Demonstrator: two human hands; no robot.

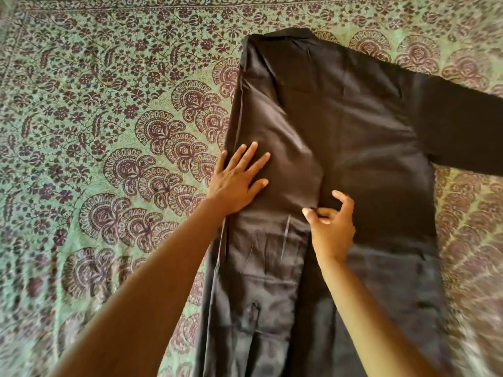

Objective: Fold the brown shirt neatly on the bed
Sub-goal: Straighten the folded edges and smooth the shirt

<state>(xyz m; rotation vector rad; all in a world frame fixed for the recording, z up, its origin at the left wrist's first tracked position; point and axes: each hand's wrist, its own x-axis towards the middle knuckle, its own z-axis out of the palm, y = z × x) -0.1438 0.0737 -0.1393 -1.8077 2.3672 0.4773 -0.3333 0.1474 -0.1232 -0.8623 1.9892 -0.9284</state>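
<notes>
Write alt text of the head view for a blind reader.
A long dark brown cloth shirt lies on a green floral-print bedspread, one side folded inward. The left hand presses it flat; the right hand pinches the fold.

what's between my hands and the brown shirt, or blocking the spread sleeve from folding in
Nothing visible. The left hand rests flat on the brown shirt, the right hand pinches its folded edge, and the spread sleeve lies bare on the bedspread.
</notes>
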